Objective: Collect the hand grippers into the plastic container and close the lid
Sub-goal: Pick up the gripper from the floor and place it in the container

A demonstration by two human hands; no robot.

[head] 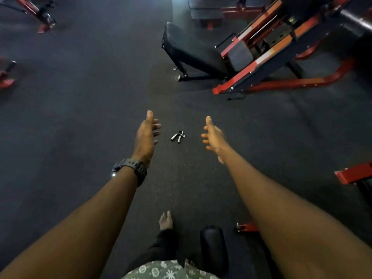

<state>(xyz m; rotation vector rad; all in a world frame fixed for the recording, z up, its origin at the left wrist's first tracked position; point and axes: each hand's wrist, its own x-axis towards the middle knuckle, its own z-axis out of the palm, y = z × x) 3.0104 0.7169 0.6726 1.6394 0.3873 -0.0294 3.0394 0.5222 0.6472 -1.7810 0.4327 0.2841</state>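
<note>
A small pile of hand grippers (178,136) with silver handles and dark springs lies on the dark rubber gym floor, straight ahead of me. My left hand (146,135), a black watch on its wrist, is stretched out to the left of the pile, fingers spread, holding nothing. My right hand (213,137) is stretched out to the right of the pile, also spread and empty. Both hands are held above the floor, apart from the grippers. No plastic container shows in the head view.
A black padded bench (191,51) and a red-and-black weight machine (281,57) stand at the back right. Red frame parts sit at the right edge (354,174), far left (6,81) and top left. A black pad (213,246) and my bare foot (166,220) are below.
</note>
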